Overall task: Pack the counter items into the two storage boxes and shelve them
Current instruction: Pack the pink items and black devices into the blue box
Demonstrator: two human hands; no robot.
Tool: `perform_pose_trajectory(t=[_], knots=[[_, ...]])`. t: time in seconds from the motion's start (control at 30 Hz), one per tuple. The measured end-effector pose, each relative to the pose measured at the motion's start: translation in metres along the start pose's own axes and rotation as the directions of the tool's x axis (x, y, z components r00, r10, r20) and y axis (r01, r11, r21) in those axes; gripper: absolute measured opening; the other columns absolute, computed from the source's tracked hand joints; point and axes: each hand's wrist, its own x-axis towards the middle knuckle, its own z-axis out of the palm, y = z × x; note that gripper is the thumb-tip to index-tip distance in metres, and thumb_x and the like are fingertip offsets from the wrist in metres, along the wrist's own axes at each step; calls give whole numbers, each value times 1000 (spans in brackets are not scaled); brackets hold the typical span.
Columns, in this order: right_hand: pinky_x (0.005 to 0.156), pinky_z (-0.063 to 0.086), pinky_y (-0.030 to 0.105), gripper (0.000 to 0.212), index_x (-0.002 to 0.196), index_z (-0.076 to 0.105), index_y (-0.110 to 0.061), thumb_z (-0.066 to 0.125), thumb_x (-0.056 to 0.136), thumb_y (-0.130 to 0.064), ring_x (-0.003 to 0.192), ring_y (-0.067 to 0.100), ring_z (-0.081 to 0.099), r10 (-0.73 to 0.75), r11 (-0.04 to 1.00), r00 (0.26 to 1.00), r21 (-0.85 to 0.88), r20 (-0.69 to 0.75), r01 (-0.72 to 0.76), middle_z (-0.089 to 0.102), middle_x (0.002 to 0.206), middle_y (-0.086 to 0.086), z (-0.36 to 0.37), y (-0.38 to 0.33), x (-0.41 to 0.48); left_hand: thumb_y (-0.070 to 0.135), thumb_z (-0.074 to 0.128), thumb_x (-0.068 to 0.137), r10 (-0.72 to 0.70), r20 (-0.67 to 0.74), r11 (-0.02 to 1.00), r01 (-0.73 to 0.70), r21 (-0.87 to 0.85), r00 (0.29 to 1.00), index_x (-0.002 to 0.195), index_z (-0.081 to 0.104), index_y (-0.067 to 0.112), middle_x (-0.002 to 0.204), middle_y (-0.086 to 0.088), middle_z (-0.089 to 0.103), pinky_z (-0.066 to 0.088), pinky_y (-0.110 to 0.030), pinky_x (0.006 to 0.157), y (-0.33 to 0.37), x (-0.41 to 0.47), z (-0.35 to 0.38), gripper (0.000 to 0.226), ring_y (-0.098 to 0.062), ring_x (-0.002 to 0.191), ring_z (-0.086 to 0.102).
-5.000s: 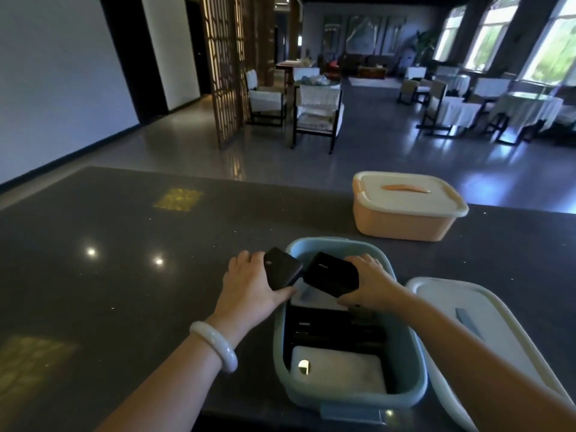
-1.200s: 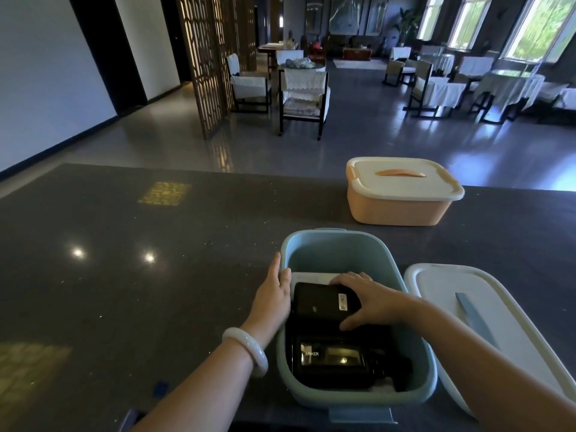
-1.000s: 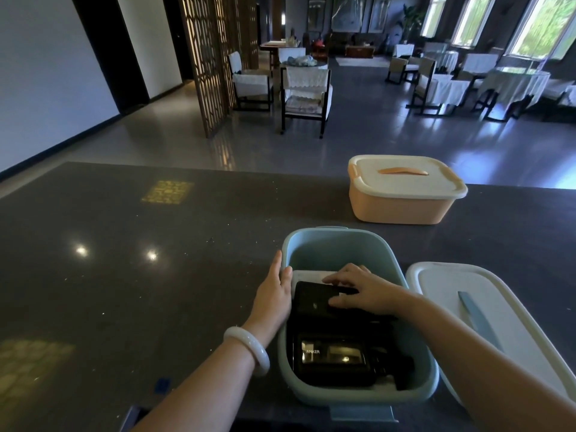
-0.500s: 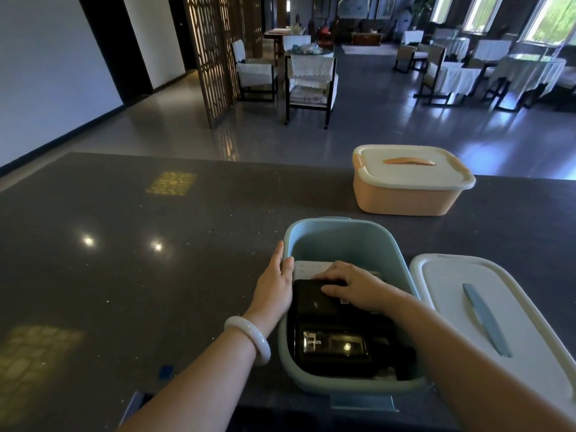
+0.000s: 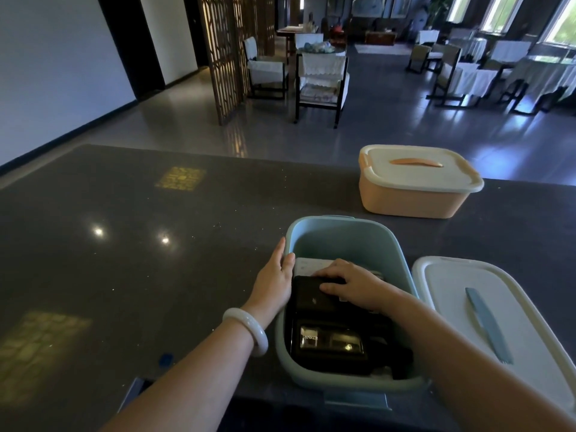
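A light blue storage box [image 5: 343,235] stands open on the dark counter [image 5: 124,260] in front of me. Inside lie a black device [image 5: 311,302], a black Anker power bank [image 5: 330,341] nearer me, and a white item [image 5: 307,265] partly hidden behind them. My right hand [image 5: 352,283] reaches into the box and rests its fingers on top of the black device. My left hand [image 5: 276,282] lies flat against the box's left outer wall with the thumb on the rim. The box's white lid [image 5: 448,291], with a blue handle, lies to the right of the box.
An orange storage box [image 5: 414,201] with its white lid on sits at the far right of the counter. Behind the counter is a dining hall with chairs [image 5: 321,85] and covered tables. A small blue speck [image 5: 165,358] lies on the counter near its front edge.
Five seconds ago each hand held a black device above the box; both now lie inside. Over the last second my right hand shifted slightly on the device, and my left stayed at the rim.
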Motion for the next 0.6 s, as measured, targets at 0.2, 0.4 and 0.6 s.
perform_pose_trajectory(t=[0.2, 0.4, 0.6], knots=[[82, 38, 16, 28, 121, 62, -24, 57, 95, -33, 100, 6, 53, -41, 993, 999, -108, -35, 37, 52, 103, -9, -15, -17, 6, 55, 31, 100, 14, 58, 1000, -13, -12, 998, 148, 32, 31, 142, 1, 51, 41, -37, 107, -3, -4, -13, 54, -19, 128, 50], [103, 36, 31, 25, 118, 63, -17, 53, 97, -24, 120, 20, 43, -228, 944, 927, -301, -297, 135, 54, 121, 1, -16, -56, 24, 48, 35, 100, 24, -104, 919, 19, 393, 994, 146, 36, 21, 142, -6, 48, 39, -39, 107, -27, -31, -44, 53, -23, 130, 46], [105, 36, 36, 34, 130, 55, -21, 51, 97, -28, 121, 21, 40, -439, 815, 889, -474, -129, 334, 48, 129, 1, 17, -131, 63, 49, 32, 100, -21, -261, 671, 207, 712, 965, 146, 32, 21, 133, -6, 51, 42, -43, 98, -55, -81, -105, 53, -26, 121, 51]])
